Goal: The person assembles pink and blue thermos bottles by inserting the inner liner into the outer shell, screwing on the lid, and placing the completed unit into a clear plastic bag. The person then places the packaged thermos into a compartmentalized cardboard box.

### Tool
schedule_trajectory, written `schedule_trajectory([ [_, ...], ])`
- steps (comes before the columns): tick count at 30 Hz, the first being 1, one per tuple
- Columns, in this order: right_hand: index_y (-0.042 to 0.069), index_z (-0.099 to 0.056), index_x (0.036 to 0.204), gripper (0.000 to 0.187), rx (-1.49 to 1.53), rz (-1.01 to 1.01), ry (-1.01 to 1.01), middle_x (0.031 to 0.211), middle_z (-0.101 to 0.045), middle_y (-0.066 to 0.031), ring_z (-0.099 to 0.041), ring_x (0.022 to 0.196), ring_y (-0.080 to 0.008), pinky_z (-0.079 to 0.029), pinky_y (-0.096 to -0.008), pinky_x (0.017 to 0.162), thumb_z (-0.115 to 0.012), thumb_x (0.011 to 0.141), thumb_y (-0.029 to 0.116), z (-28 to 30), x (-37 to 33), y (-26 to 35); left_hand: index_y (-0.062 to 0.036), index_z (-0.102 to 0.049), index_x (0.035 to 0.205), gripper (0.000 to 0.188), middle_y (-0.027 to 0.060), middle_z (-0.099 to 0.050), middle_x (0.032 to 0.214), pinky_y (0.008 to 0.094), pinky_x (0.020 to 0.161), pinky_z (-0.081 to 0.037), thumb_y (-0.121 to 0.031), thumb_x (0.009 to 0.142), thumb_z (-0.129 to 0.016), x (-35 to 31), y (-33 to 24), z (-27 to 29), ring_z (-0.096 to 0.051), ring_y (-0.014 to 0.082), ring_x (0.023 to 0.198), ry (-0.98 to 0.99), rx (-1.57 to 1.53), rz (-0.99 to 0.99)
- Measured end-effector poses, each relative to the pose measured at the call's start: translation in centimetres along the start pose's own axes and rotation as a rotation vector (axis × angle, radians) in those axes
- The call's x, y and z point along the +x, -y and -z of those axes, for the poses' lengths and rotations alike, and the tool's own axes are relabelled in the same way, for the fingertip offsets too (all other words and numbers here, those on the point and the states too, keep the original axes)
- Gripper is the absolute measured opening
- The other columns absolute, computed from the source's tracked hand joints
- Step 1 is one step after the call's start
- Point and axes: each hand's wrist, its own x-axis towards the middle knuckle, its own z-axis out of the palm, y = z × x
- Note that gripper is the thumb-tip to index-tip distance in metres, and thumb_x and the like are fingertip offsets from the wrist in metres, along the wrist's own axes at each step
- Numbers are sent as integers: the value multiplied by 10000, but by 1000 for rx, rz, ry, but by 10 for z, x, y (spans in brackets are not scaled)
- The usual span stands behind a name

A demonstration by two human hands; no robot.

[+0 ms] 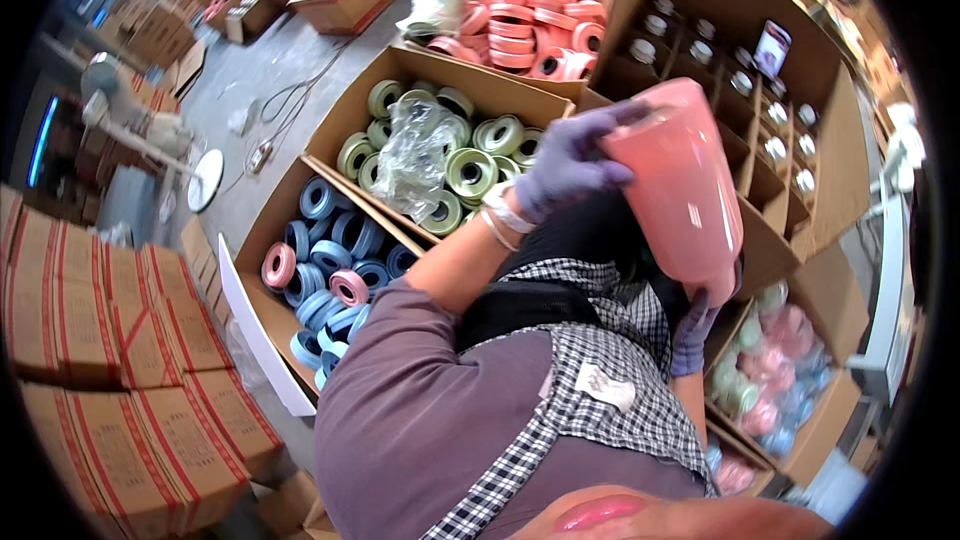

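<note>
The left hand (566,162), in a purple glove, grips the wide end of a tall pink plastic jug (680,185) — arm raised, elbow bent. The gloved right hand (694,332) clasps its narrow lower end. Beyond sit cardboard boxes of green rolls (470,145) and blue rolls (335,270).

Three open boxes (330,145) of rolls (470,170) lay left of the divided carton (800,70); stacked cartons (110,340) stood farther left.
</note>
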Motion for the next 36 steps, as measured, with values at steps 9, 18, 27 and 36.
schedule_trajectory([
  [9, -62, -541, 1319, 623, -256, 207, 393, 1315, -579, -181, -532, 1269, -300, -385, -406, 1104, -461, 1038, 488, 3, 76, 60, -87, -717, 976, 341, 145, -706, 906, 444, 798, -524, -325, 746, -800, -4, 40, -42, -676, 349, 876, 553, 793, 104],
  [18, -54, -507, 1379, 633, -351, -110, 439, 1365, -546, -177, -525, 1274, -280, -396, -418, 1115, -298, 1077, 461, 30, 93, 37, -8, -499, 1316, 560, 264, -606, 1234, 490, 992, -482, -197, 840, -727, -311, 10, 288, -605, 386, 1090, -1874, 1577, 23],
  [27, -67, -510, 1398, 579, -494, -159, 412, 1409, -551, -184, -505, 1327, -280, -344, -399, 1155, -360, 1077, 392, 7, 105, 58, -2, -362, 1430, 841, 215, -593, 1316, 447, 952, -560, -283, 758, -783, -483, 24, 302, -678, 364, 1117, -1457, 1422, 1825],
  [36, -23, -531, 1397, 491, -485, 186, 93, 1426, -555, -175, -558, 1288, -312, -434, -416, 1107, -572, 998, 260, -17, 96, 130, 25, -601, 1258, 468, 86, -698, 1142, 313, 866, -537, -64, 818, -732, -301, -126, 198, -665, 174, 980, -1072, 873, 350],
])
